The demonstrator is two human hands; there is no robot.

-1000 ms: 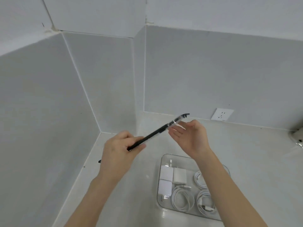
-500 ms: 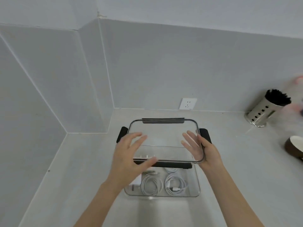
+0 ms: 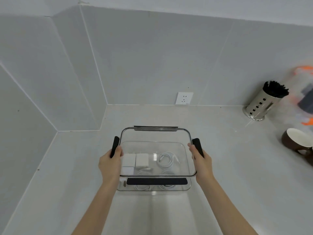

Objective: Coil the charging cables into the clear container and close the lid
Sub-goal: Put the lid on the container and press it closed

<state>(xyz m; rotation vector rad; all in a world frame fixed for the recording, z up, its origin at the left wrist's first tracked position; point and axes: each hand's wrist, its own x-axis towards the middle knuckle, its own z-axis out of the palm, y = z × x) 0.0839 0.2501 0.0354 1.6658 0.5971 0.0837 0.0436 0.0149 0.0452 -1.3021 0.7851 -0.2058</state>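
Near the front edge of the worktop (image 3: 220, 167), towards its left rear corner, stands one clear container (image 3: 185, 186). One clear lid (image 3: 155, 135) is held above it, not yet seated; four black latches are counted on the lid, one per side, the near one hanging in front of the container's front wall.

Left hand (image 3: 110, 164): fingers curled round the left latch and the lid's left edge, gripping. Right hand (image 3: 201, 164): thumb and fingers closed on the right latch and right edge, gripping. Both forearms come in from the front edge.

Contents, seen through the lid: three white charger bricks (image 3: 142, 160) on the left side, two side by side and one nearer the front. One coiled white cable (image 3: 166, 160) lies plainly visible at the rear right. At least two further coils lie towards the front wall; the near latch and the lid's rim partly hide them, so an exact cable count cannot be given.

Surroundings: one white wall socket (image 3: 184, 98) at the back wall, behind the container. At the right rear, one perforated steel holder (image 3: 259, 106) filled with black sticks. Right edge: one brown mug (image 3: 295, 141), white inside, and a blurred clear item with orange parts, unidentifiable. All stand well apart from the container
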